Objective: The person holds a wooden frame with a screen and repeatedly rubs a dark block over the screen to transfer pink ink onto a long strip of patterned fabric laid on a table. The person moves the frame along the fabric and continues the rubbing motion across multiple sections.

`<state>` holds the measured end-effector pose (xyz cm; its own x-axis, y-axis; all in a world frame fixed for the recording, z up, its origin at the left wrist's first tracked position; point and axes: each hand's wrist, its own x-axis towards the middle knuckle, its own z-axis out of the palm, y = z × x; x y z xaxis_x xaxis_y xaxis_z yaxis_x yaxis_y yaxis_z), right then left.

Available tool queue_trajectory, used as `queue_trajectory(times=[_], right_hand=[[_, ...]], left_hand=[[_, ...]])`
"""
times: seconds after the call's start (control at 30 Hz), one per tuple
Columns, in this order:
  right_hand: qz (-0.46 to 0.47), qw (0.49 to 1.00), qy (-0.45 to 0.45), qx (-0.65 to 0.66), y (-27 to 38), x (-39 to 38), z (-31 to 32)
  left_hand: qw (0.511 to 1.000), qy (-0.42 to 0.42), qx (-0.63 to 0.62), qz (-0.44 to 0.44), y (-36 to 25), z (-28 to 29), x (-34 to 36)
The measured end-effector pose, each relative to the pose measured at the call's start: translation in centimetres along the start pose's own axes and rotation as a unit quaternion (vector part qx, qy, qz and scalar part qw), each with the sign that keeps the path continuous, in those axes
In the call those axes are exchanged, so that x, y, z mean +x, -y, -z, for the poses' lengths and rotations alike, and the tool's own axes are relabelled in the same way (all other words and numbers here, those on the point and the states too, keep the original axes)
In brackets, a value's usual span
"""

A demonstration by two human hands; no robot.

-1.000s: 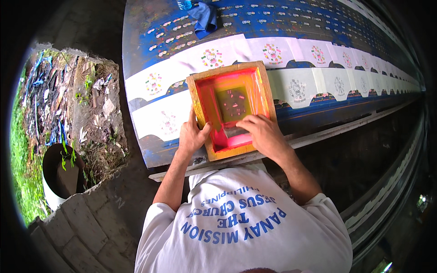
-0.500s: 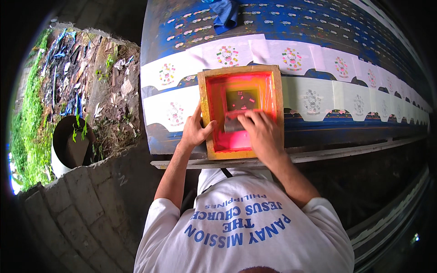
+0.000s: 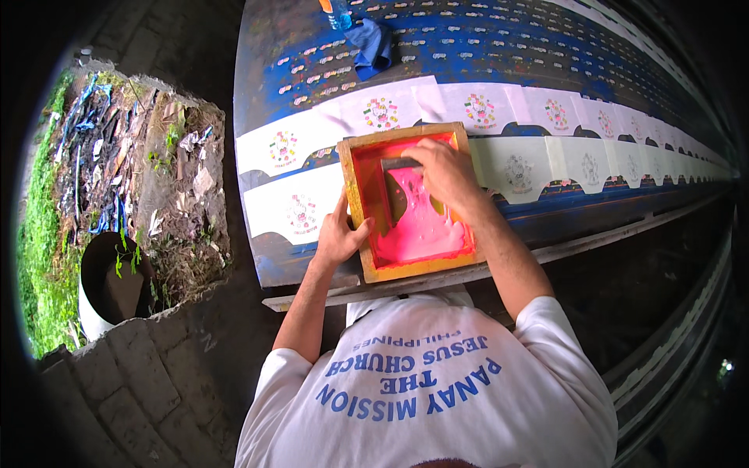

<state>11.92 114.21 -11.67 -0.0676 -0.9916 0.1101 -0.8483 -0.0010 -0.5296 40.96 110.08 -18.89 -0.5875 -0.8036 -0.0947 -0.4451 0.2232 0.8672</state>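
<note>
A wooden screen-printing frame (image 3: 417, 270) lies over the nearer row of white fabric pieces (image 3: 267, 209). My left hand (image 3: 340, 235) holds its left side, fingers along the outer wall and thumb on the rim. Inside the frame, my right hand (image 3: 441, 171) grips a squeegee (image 3: 396, 164) at the far end, partly covered by the fingers. Bright pink ink (image 3: 421, 234) is pooled on the near part of the mesh and reaches up the middle. Dark, uncoated-looking mesh shows on both sides of that streak.
A farther row of white pieces (image 3: 417, 105) carries colourful cartoon prints. On the blue, stained table (image 3: 312, 47) lie a blue cloth (image 3: 370, 48) and a bottle (image 3: 337, 14). A ledge (image 3: 562, 253) runs along the near edge. To the left are a round container (image 3: 97, 312) and littered ground.
My right hand has moved the squeegee from the middle of the screen to its far end. Pink ink now shows on the near part. My left hand stays on the frame; the view has shifted slightly.
</note>
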Motion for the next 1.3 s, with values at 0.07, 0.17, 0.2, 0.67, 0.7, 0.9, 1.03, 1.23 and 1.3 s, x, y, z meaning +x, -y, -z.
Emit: queue_trajectory(times=[0.07, 0.17, 0.2, 0.67, 0.7, 0.9, 1.03, 1.23, 1.3], right_hand=[[0.0, 1.0, -0.001, 0.016, 0.2, -0.5, -0.7], [0.004, 1.0, 0.001, 0.017, 1.6, -4.5, -1.1], [-0.002, 1.0, -0.004, 0.025, 1.9, -6.5, -1.1], [-0.02, 0.999, -0.025, -0.025, 5.2, -14.1, -1.6], [-0.012, 0.999, -0.023, -0.026, 5.1, -14.1, -1.4], [0.017, 0.997, -0.078, -0.011, -0.1, -16.4, 2.3], [0.008, 0.996, -0.093, -0.013, -6.5, -19.1, 6.9], [-0.004, 0.997, -0.074, -0.033, -14.1, -21.6, 10.8], [0.002, 0.997, -0.069, -0.029, -15.2, -21.9, 11.3]], left_hand=[[1.0, -0.002, 0.003, 0.013, 1.2, -0.3, -0.5], [1.0, 0.001, 0.011, 0.012, 1.2, -0.2, -0.8], [1.0, 0.009, 0.011, 0.007, 0.7, -0.3, -0.5], [0.976, 0.097, 0.026, 0.194, -6.2, 1.5, 0.1], [0.983, 0.075, 0.024, 0.166, -5.2, 1.2, -0.1], [0.998, 0.019, -0.018, 0.065, -7.7, -4.2, 0.8], [0.998, 0.019, -0.044, 0.049, -10.2, -11.6, 3.4], [0.996, 0.035, -0.009, 0.08, -14.9, -19.6, 6.6], [0.992, 0.041, -0.028, 0.112, -15.9, -20.5, 7.1]])
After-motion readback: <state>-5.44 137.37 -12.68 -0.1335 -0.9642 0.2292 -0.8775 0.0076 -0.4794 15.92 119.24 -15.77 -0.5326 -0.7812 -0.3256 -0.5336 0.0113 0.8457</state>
